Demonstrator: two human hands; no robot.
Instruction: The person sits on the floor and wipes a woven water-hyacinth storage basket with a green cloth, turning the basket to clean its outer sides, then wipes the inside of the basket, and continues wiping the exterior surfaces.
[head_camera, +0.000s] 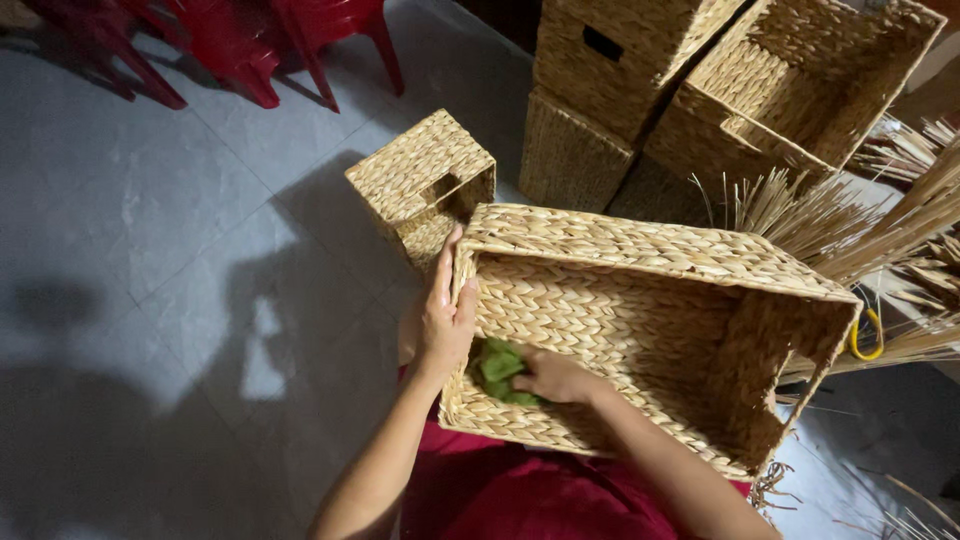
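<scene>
A large rectangular woven straw basket (640, 250) rests tilted on my lap, its opening facing me. My left hand (443, 315) lies flat against the basket's left outer rim, fingers pointing up. My right hand (555, 378) reaches inside the basket and presses a green cloth (500, 368) against the inner wall near the left corner.
A smaller woven basket (420, 180) lies on the grey tiled floor (150, 250) beyond my left hand. Several more woven baskets (720, 80) are stacked at the back right. Loose dry straw stalks (850, 220) fan out at the right. Red plastic chairs (230, 40) stand at the top left.
</scene>
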